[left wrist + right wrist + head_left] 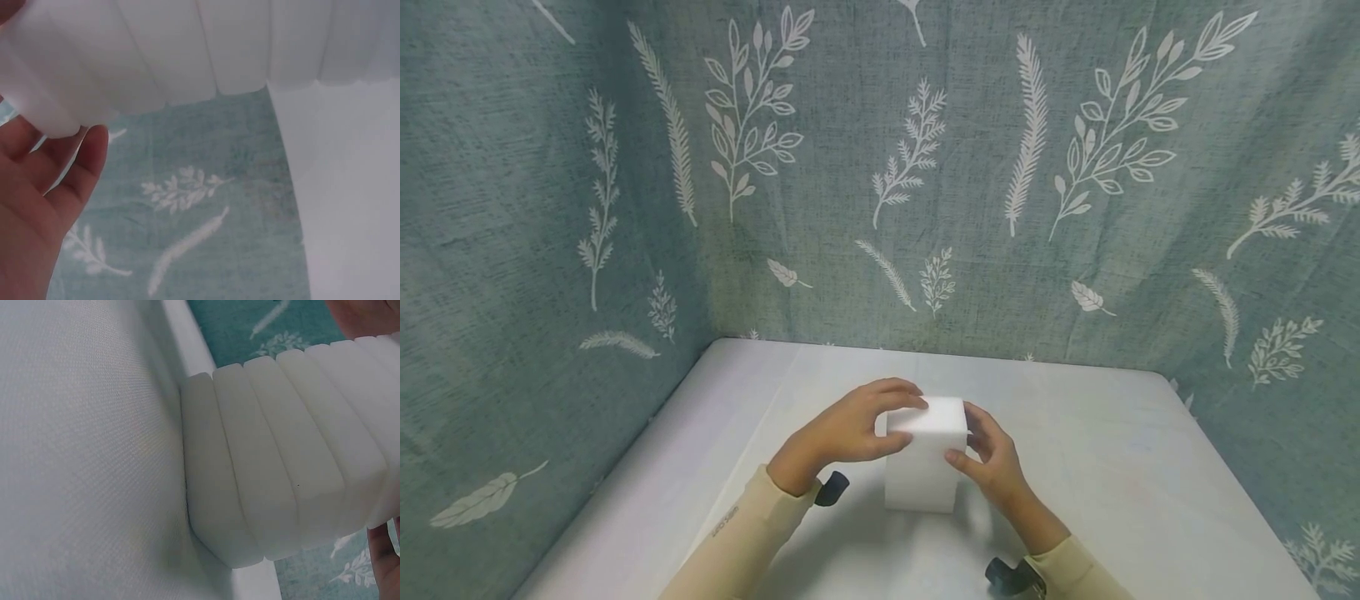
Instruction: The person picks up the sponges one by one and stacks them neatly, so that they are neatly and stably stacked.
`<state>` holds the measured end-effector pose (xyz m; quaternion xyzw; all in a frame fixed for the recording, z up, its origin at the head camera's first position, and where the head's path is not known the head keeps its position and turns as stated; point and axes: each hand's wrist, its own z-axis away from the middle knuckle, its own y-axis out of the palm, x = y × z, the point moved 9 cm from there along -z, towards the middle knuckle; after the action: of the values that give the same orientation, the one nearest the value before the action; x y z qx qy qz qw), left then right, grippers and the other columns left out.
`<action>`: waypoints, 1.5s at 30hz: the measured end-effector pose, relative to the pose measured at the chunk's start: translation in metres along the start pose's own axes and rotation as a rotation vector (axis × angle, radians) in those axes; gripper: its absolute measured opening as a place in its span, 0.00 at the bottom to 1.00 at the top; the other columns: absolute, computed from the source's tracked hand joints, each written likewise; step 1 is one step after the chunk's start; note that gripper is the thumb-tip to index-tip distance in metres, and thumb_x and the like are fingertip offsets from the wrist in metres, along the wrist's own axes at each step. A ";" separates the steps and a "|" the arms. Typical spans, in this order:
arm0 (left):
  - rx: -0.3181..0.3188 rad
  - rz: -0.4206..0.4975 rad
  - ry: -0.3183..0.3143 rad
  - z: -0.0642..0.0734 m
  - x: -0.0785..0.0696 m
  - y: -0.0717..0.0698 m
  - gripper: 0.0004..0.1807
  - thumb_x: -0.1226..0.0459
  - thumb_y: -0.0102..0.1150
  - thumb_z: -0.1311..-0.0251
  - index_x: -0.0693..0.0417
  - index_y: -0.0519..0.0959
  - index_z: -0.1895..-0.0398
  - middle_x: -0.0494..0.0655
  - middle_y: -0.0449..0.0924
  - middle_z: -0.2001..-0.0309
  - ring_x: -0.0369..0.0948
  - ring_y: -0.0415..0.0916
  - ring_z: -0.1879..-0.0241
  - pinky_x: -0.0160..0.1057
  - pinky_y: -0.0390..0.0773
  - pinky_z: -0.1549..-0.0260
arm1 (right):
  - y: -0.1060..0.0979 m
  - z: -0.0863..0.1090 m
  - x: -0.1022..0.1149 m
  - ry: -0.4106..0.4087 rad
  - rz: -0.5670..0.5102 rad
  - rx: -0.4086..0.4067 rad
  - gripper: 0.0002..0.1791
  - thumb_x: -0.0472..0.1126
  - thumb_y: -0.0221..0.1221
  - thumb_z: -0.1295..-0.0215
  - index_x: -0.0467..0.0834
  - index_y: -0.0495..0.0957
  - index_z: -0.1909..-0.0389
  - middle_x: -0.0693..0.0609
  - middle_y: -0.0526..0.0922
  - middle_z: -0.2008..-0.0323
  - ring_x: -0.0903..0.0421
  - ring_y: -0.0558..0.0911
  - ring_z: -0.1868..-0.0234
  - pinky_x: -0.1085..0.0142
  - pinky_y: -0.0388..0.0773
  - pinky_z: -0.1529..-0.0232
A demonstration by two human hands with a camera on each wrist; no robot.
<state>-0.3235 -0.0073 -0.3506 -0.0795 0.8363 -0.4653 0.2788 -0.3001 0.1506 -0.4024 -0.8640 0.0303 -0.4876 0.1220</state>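
Several white sponge-like slabs [925,471] with rounded edges stand piled in one upright stack on the white table. From the left, my left hand [854,421] reaches across its top, with the thumb on the near face and the fingers over the top's far-left edge. My right hand [992,461] holds the upper right side, its thumb at the near right edge and its fingers behind. In the left wrist view, curled fingertips [95,140] meet the edge of the end slabs [69,106]. The right wrist view shows the slabs [275,450] lined up face to face.
The white table [1090,467] stretches around the stack. Green-blue curtains with pale leaf prints [865,167] hang behind the table and along its sides. A dark wrist device [832,488] sits at the left sleeve, and another dark device [1011,577] at the right sleeve.
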 end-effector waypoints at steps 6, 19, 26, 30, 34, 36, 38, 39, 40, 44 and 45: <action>0.002 -0.002 -0.004 0.000 0.000 0.001 0.19 0.58 0.59 0.40 0.47 0.79 0.44 0.39 0.74 0.44 0.37 0.70 0.43 0.44 0.74 0.47 | 0.000 0.000 0.000 0.012 0.006 0.004 0.35 0.28 0.65 0.43 0.30 0.63 0.34 0.34 0.69 0.37 0.38 0.70 0.37 0.64 0.70 0.43; -0.002 0.036 0.019 0.001 0.001 0.002 0.20 0.56 0.59 0.38 0.47 0.77 0.43 0.37 0.74 0.44 0.35 0.70 0.44 0.42 0.73 0.47 | -0.002 -0.004 -0.023 -0.037 -0.053 0.023 0.37 0.31 0.63 0.42 0.36 0.61 0.31 0.39 0.69 0.35 0.47 0.70 0.35 0.67 0.70 0.42; -0.014 0.076 0.008 0.002 0.004 0.000 0.26 0.55 0.63 0.40 0.47 0.73 0.38 0.36 0.71 0.40 0.35 0.69 0.42 0.43 0.74 0.49 | -0.008 -0.010 -0.025 -0.106 -0.117 0.017 0.34 0.27 0.61 0.42 0.34 0.62 0.33 0.37 0.72 0.40 0.55 0.74 0.41 0.65 0.72 0.43; -0.020 0.082 -0.017 0.005 0.008 -0.002 0.27 0.54 0.64 0.40 0.46 0.73 0.37 0.36 0.71 0.40 0.35 0.69 0.43 0.43 0.75 0.50 | -0.009 -0.010 -0.024 -0.108 -0.112 -0.002 0.33 0.27 0.61 0.42 0.34 0.64 0.34 0.38 0.73 0.41 0.55 0.75 0.41 0.67 0.72 0.44; -0.026 0.090 -0.052 0.010 0.013 -0.003 0.28 0.53 0.64 0.41 0.45 0.72 0.37 0.35 0.72 0.41 0.35 0.70 0.45 0.45 0.75 0.50 | -0.010 -0.009 -0.023 -0.111 -0.094 -0.020 0.32 0.28 0.62 0.42 0.35 0.65 0.35 0.39 0.73 0.41 0.55 0.74 0.40 0.67 0.72 0.44; -0.026 0.095 -0.066 0.010 0.016 -0.003 0.28 0.52 0.64 0.41 0.44 0.72 0.37 0.34 0.72 0.41 0.34 0.70 0.46 0.44 0.75 0.50 | -0.011 -0.008 -0.023 -0.115 -0.098 -0.025 0.32 0.27 0.62 0.42 0.34 0.66 0.36 0.39 0.74 0.42 0.54 0.74 0.40 0.66 0.73 0.44; -0.024 0.096 -0.075 0.010 0.018 -0.002 0.28 0.52 0.64 0.41 0.43 0.72 0.37 0.32 0.72 0.41 0.33 0.70 0.46 0.43 0.75 0.50 | -0.011 -0.008 -0.023 -0.124 -0.101 -0.026 0.32 0.26 0.62 0.43 0.34 0.66 0.36 0.39 0.74 0.42 0.54 0.74 0.41 0.66 0.73 0.44; -0.023 0.097 -0.074 0.010 0.019 -0.001 0.28 0.53 0.64 0.41 0.42 0.72 0.37 0.32 0.72 0.41 0.33 0.69 0.46 0.42 0.75 0.50 | -0.011 -0.008 -0.024 -0.121 -0.107 -0.028 0.32 0.26 0.62 0.43 0.34 0.66 0.36 0.39 0.74 0.42 0.54 0.74 0.41 0.66 0.73 0.44; -0.024 0.097 -0.074 0.010 0.019 0.000 0.28 0.53 0.64 0.41 0.42 0.72 0.37 0.32 0.72 0.41 0.33 0.69 0.46 0.41 0.75 0.50 | -0.011 -0.007 -0.024 -0.123 -0.110 -0.027 0.32 0.26 0.62 0.43 0.34 0.66 0.36 0.39 0.74 0.42 0.54 0.74 0.41 0.66 0.73 0.44; -0.025 0.103 -0.071 0.010 0.020 0.004 0.27 0.53 0.64 0.41 0.43 0.72 0.37 0.32 0.72 0.41 0.33 0.70 0.46 0.43 0.75 0.50 | -0.013 -0.005 -0.024 -0.127 -0.100 -0.018 0.33 0.24 0.62 0.44 0.33 0.65 0.36 0.38 0.73 0.42 0.56 0.74 0.41 0.65 0.73 0.45; -0.024 0.103 -0.073 0.010 0.020 0.005 0.28 0.53 0.64 0.41 0.43 0.72 0.37 0.32 0.72 0.41 0.33 0.70 0.46 0.43 0.75 0.50 | -0.014 -0.005 -0.025 -0.126 -0.100 -0.017 0.33 0.24 0.62 0.44 0.32 0.65 0.36 0.38 0.73 0.42 0.56 0.74 0.41 0.66 0.73 0.45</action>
<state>-0.3340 -0.0202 -0.3667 -0.0567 0.8340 -0.4371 0.3320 -0.3182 0.1671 -0.4171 -0.8943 -0.0163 -0.4377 0.0920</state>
